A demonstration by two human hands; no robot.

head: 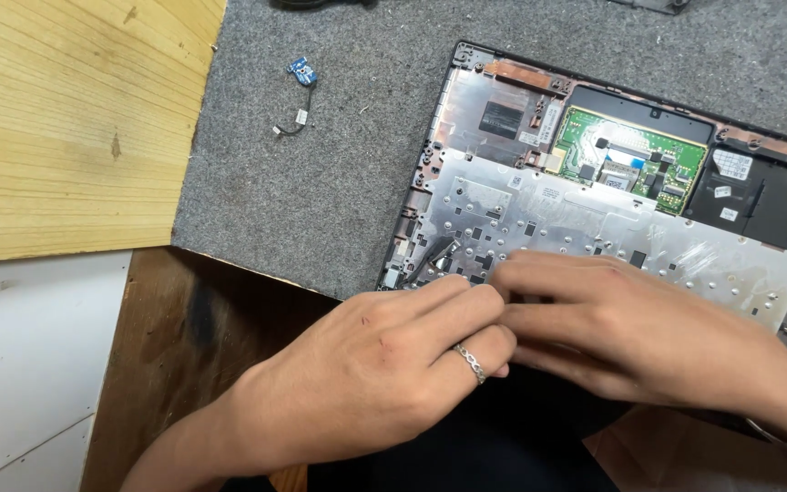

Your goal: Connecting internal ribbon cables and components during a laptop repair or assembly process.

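— Where the grey felt mat (321, 164) ends, what shows?
— Pale wood board (66, 118), dark brown tabletop (166, 364).
— And the hands?
— Left hand (375, 364) and right hand (630, 328) meet, fingers curled, on the opened laptop shell's (594, 210) near edge; whether they pinch anything, I cannot tell.
— Anything loose?
— A small blue board with cable (298, 87).

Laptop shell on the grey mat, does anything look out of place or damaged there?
The silver foil on the laptop shell looks wrinkled and lifted near its lower left corner, beside the left hand. A small blue circuit piece with a wire lies loose on the mat, apart from the shell.
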